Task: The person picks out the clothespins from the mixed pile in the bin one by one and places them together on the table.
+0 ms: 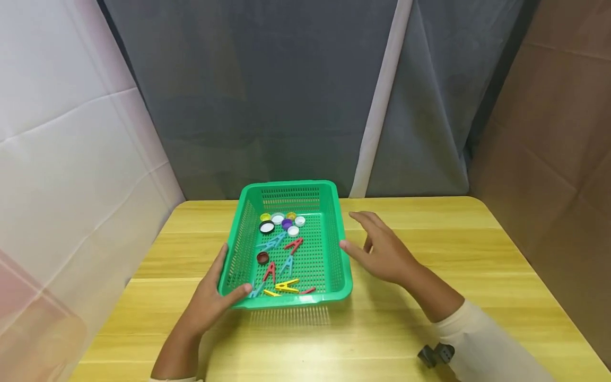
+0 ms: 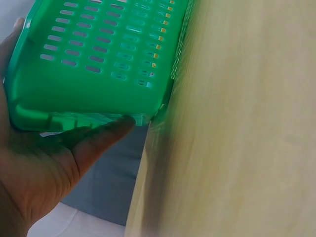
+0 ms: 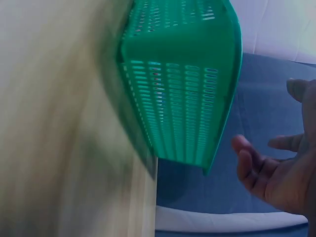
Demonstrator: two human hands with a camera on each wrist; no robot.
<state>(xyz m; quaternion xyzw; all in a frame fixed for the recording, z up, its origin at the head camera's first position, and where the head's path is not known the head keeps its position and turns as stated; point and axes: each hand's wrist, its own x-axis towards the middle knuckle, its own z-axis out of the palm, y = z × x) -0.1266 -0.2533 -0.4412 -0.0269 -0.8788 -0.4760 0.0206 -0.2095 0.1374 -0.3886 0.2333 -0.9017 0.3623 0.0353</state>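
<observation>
A green slotted plastic basket [image 1: 340, 228] is on the wooden table. My left hand [image 1: 202, 307] grips its near left corner, thumb over the rim and fingers along the outer left side. To the right of the basket, my right hand [image 1: 384, 252] holds nothing, its fingers loosely bent; in the right wrist view a gap shows between them. Inside the basket, several bottle caps, among them a purple cap [image 1: 286, 224] and a black-rimmed cap [image 1: 267, 227], cluster toward the far left. A dark red cap [image 1: 262, 258] lies among blue, red and yellow clothespins [image 1: 287, 286] nearer me.
The wooden table [image 1: 448, 233] extends on both sides of the basket. Behind its far edge hangs a grey curtain [image 1: 286, 106] with a pale strip [image 1: 382, 101]. A white cloth [image 1: 71, 148] stands at left, a brown one [image 1: 549, 132] at right. A small black device [image 1: 435, 355] sits by the right sleeve.
</observation>
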